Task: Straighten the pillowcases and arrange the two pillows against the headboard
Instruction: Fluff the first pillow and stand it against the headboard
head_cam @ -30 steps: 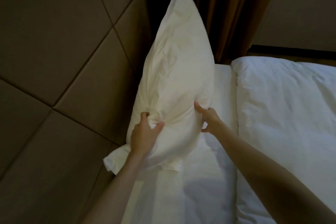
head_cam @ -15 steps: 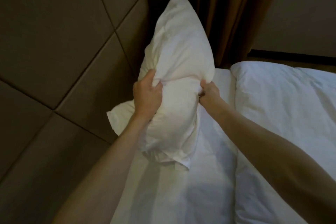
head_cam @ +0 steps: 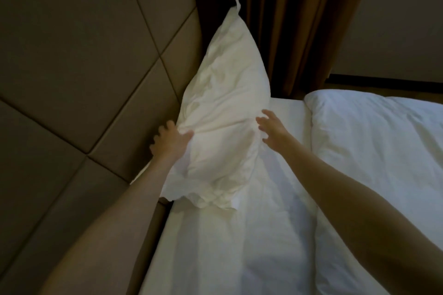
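One white pillow point(head_cam: 225, 115) in a wrinkled pillowcase stands on end on the bed sheet point(head_cam: 239, 246) and leans against the padded headboard point(head_cam: 84, 79). Its loose open end is bunched at the bottom, and a small corner tip points up. My left hand point(head_cam: 171, 140) rests at the pillow's left edge, thumb on the fabric and fingers spread beside the headboard. My right hand point(head_cam: 271, 124) is at the pillow's right edge with its fingers apart, holding nothing. No second pillow is in view.
A white duvet point(head_cam: 374, 163) covers the right side of the bed, its folded top edge near the pillow. Brown curtains point(head_cam: 287, 19) hang behind the pillow at the bed's far side. The headboard's brown panels fill the left.
Both hands squeezed the pillow's middle half a second ago; now they have let go and opened at its sides. The pillow has settled lower against the headboard.
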`<move>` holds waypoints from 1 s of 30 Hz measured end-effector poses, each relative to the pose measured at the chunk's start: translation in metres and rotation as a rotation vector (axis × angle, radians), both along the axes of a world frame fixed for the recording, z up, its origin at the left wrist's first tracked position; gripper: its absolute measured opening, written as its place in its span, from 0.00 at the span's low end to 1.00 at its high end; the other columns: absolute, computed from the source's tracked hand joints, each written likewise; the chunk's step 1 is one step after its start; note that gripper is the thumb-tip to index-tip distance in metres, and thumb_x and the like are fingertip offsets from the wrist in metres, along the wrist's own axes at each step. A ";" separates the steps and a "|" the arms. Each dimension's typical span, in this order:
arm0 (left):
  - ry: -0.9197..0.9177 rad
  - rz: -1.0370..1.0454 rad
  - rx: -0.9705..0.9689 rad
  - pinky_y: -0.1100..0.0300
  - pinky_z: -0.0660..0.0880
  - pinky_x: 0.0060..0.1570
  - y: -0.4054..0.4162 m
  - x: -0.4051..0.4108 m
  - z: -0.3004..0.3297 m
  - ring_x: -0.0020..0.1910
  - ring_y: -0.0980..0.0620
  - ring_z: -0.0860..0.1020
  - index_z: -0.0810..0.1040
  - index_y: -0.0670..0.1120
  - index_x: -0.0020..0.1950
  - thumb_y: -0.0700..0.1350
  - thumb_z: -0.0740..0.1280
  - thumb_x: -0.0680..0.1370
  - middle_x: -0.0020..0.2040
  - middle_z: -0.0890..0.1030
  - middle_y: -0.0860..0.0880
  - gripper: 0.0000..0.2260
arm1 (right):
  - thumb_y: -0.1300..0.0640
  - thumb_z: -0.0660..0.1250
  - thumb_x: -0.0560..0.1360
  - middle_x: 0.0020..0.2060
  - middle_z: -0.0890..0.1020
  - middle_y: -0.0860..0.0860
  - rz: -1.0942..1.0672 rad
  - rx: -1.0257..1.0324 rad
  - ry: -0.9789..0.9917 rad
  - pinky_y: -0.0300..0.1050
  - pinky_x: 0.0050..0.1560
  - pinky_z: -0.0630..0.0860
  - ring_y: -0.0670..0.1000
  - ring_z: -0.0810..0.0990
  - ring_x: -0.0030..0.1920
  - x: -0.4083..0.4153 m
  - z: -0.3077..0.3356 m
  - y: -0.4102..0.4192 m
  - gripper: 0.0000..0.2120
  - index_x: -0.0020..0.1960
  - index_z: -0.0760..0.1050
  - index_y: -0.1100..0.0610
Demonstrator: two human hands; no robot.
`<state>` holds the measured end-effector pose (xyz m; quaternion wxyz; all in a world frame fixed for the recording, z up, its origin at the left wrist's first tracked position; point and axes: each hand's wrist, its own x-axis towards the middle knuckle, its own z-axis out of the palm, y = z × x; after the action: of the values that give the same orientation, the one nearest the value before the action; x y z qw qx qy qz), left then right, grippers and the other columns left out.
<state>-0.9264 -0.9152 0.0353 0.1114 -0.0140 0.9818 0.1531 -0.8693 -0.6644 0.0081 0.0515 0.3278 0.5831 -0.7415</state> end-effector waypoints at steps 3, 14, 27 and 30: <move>-0.104 0.019 0.017 0.44 0.70 0.60 -0.010 0.012 -0.004 0.64 0.36 0.71 0.58 0.44 0.73 0.67 0.59 0.74 0.68 0.70 0.40 0.36 | 0.61 0.61 0.78 0.67 0.72 0.55 -0.002 0.057 -0.003 0.55 0.67 0.63 0.58 0.70 0.68 0.026 -0.001 0.009 0.23 0.73 0.64 0.53; 0.184 0.028 0.145 0.51 0.76 0.47 -0.016 0.069 0.076 0.50 0.41 0.78 0.75 0.41 0.54 0.41 0.63 0.78 0.53 0.79 0.41 0.07 | 0.68 0.55 0.77 0.42 0.83 0.52 -0.117 0.286 0.164 0.43 0.50 0.75 0.50 0.82 0.45 0.112 0.108 0.000 0.13 0.49 0.75 0.54; 0.021 -0.080 0.653 0.58 0.71 0.40 -0.015 0.178 0.146 0.37 0.50 0.74 0.78 0.40 0.52 0.42 0.63 0.78 0.44 0.77 0.44 0.08 | 0.67 0.54 0.80 0.50 0.82 0.58 -0.171 0.412 0.189 0.46 0.55 0.77 0.55 0.81 0.51 0.261 0.186 -0.011 0.13 0.57 0.76 0.61; -0.018 -0.147 0.739 0.63 0.70 0.31 -0.001 0.231 0.144 0.33 0.52 0.73 0.79 0.45 0.44 0.43 0.63 0.78 0.36 0.76 0.48 0.06 | 0.68 0.58 0.77 0.46 0.83 0.57 -0.171 0.429 0.219 0.41 0.47 0.77 0.53 0.82 0.47 0.303 0.190 -0.009 0.12 0.47 0.77 0.57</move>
<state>-0.6957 -0.9162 0.1793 0.1283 0.0965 0.8577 0.4884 -0.5663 -0.6738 0.1980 -0.1456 0.2971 0.6995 -0.6335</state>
